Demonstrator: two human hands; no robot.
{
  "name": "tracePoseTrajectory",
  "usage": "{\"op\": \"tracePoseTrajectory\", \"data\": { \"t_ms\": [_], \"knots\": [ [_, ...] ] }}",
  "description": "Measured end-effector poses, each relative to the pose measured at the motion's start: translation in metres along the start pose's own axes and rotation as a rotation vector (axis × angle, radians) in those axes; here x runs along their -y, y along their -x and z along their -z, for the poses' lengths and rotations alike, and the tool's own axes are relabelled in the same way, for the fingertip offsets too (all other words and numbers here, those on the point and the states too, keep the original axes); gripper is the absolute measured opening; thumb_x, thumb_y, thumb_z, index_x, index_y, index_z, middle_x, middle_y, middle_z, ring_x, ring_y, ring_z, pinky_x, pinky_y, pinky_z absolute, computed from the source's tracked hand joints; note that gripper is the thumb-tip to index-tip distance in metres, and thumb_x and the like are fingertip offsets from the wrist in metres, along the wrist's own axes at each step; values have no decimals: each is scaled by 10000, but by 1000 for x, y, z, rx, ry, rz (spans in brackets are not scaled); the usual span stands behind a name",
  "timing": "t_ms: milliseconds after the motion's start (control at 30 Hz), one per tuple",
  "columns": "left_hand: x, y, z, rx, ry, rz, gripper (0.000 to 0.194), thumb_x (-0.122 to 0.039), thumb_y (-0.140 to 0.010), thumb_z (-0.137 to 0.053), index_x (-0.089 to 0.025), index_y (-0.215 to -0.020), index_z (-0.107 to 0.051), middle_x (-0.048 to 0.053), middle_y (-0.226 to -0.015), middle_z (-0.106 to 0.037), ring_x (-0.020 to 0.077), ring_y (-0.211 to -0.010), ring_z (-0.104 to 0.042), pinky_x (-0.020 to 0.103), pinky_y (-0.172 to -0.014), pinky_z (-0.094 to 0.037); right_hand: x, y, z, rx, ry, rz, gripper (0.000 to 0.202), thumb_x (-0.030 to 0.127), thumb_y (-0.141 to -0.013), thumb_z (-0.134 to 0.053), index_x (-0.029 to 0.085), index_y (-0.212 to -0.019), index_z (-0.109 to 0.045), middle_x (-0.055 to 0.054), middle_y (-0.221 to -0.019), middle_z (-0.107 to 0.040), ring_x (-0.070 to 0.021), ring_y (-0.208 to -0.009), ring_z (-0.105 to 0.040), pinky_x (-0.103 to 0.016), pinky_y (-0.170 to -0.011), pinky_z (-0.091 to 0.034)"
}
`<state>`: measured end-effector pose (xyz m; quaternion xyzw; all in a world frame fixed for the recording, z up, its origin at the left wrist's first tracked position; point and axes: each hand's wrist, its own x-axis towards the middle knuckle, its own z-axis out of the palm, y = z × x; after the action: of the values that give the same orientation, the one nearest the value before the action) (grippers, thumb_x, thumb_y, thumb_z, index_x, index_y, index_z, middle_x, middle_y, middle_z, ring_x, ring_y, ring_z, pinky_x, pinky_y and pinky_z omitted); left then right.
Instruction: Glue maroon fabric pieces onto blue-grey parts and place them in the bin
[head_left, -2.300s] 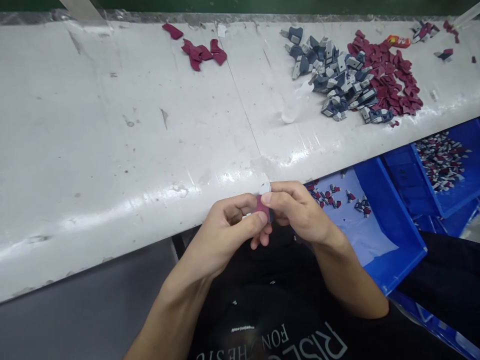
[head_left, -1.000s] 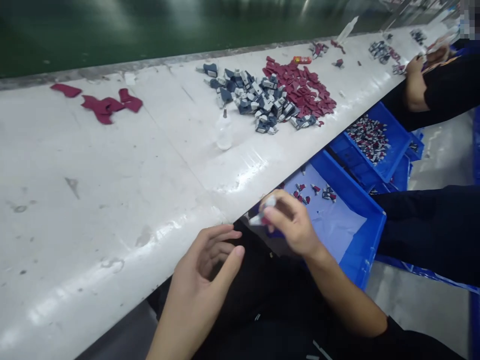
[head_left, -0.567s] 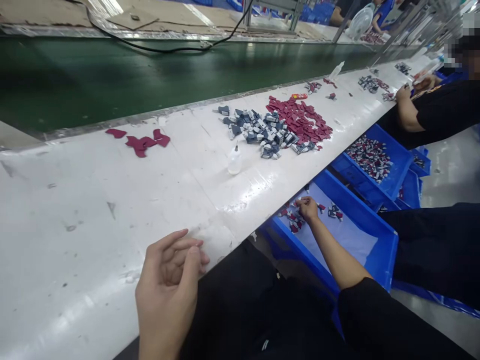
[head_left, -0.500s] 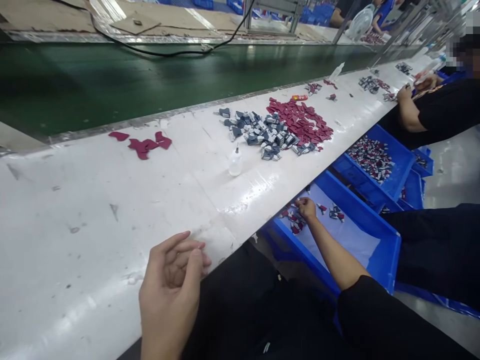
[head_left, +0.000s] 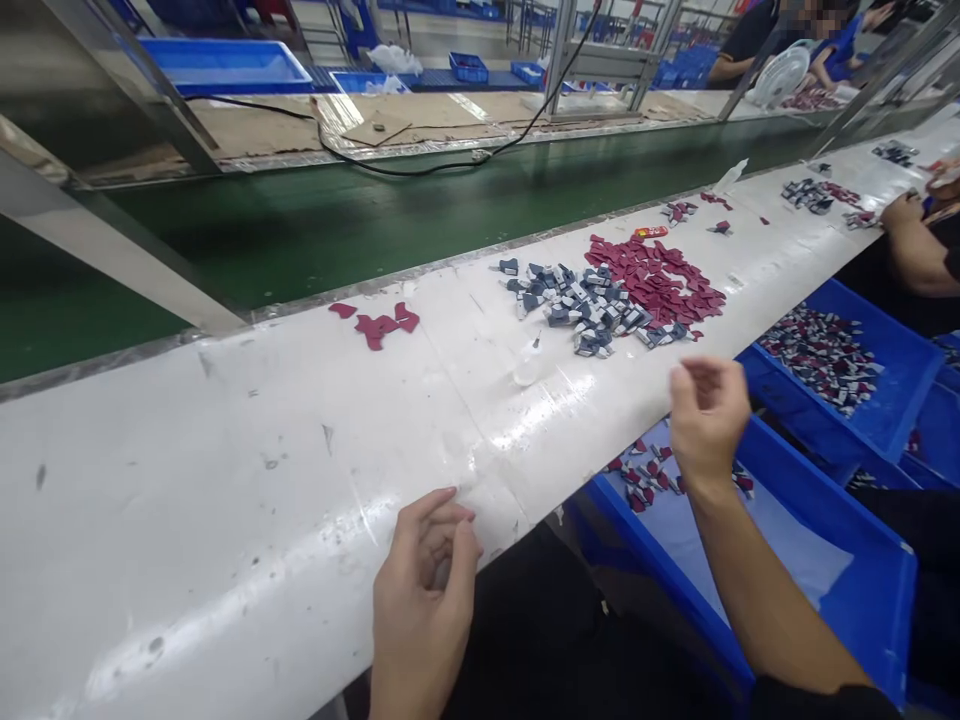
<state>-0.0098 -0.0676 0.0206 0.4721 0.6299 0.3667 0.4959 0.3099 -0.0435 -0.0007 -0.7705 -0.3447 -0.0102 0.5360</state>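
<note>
My left hand [head_left: 429, 590] rests at the near edge of the white table [head_left: 225, 480], fingers loosely curled and apart, holding nothing. Above the table's edge is my right hand [head_left: 709, 415], raised over the blue bin [head_left: 862, 600]; its fingers are bent with a gap between them and nothing shows in them. Beyond it lie a pile of dark red pieces [head_left: 660, 280] and a pile of grey-and-white parts [head_left: 592, 305]. A small clear bottle [head_left: 528, 364] with a thin tip stands in front of the grey parts. Joined red-and-grey parts [head_left: 641, 485] lie in the bin.
Several loose red pieces [head_left: 384, 325] lie at the table's back left. A second blue bin [head_left: 900, 400] full of parts is at the right. A metal post [head_left: 127, 240] slants at the left. Another person's hand [head_left: 904, 212] is at the far right.
My right hand has come up out of the blue bin to above the table's edge. The view has shifted, so the table and piles appear further right and lower. My left hand keeps its pose.
</note>
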Motion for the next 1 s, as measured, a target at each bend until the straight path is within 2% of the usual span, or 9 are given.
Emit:
{"op": "tracePoseTrajectory", "data": {
  "t_ms": [67, 133, 200, 333, 500, 633, 767, 867, 1000],
  "knots": [
    [-2, 1, -1, -1, 0, 2, 352, -503, -995, -707, -261, -1252, -702, 62, -1069, -775, 217, -875, -765, 367, -791, -685, 36, 3, -20, 281, -45, 81, 430, 549, -947, -845, 286, -1279, -776, -86, -1217, -753, -240, -860, -684, -410, -777, -629],
    [-1, 1, 0, -5, 5, -6, 352, -509, -993, -709, -263, -1245, -702, 64, -1072, -776, 220, -881, -764, 360, -775, -678, 62, 9, -51, 558, -52, 164, 644, 559, -902, -880, 266, -1447, -703, -130, -1408, -703, -222, -848, -655, -422, -799, -628],
    [1, 0, 1, -7, 17, -16, 345, -512, -994, -705, -264, -1234, -701, 65, -1068, -776, 219, -878, -763, 355, -765, -672, 74, 15, -83, 649, 9, 206, 676, 520, -872, -889, 222, -1442, -684, -163, -1466, -671, -217, -842, -652, -434, -850, -621],
    [4, 0, 3, 20, 38, -17, 328, -508, -999, -694, -264, -1219, -707, 54, -1039, -768, 212, -860, -765, 361, -789, -667, 76, 9, -122, 611, 179, 240, 175, 357, -937, -682, 213, -1030, -717, -88, -986, -725, -268, -854, -643, -419, -824, -553],
    [5, 0, 4, 46, 59, -20, 351, -537, -1003, -697, -258, -1214, -721, 48, -1002, -765, 213, -841, -767, 369, -787, -672, 72, -41, -118, 382, 428, 359, 143, 202, -882, -662, 214, -1025, -657, -140, -981, -689, -382, -1116, -581, -467, -920, -498],
    [5, 1, 4, 37, 73, -53, 332, -526, -1012, -694, -253, -1199, -728, 45, -991, -764, 214, -848, -769, 374, -790, -676, 74, -72, -119, 483, 487, 448, 252, 64, -841, -677, 192, -1058, -676, -137, -958, -667, -406, -1182, -558, -518, -1016, -466],
    [4, 3, 2, 28, 98, -75, 265, -459, -1023, -687, -258, -1191, -727, 40, -990, -754, 217, -880, -773, 372, -788, -668, 85, -72, -119, 628, 464, 533, 228, 34, -843, -695, 205, -992, -675, -107, -927, -645, -385, -1148, -585, -540, -1053, -452],
    [5, 4, 1, 27, 125, -108, 235, -416, -1030, -678, -259, -1201, -715, 44, -1031, -747, 214, -942, -770, 385, -872, -670, 103, -48, -108, 841, 347, 653, 207, 73, -851, -742, 234, -955, -663, -80, -962, -671, -351, -1138, -609, -518, -1068, -453],
    [13, 2, 6, -39, 75, -230, 231, -329, -1022, -668, -257, -1241, -679, 77, -1200, -719, 215, -1045, -729, 411, -981, -641, 129, 7, -92, 1421, 97, 811, 154, 101, -909, -697, 240, -974, -694, -79, -1002, -721, -331, -1105, -658, -470, -980, -503]
  ]
}}
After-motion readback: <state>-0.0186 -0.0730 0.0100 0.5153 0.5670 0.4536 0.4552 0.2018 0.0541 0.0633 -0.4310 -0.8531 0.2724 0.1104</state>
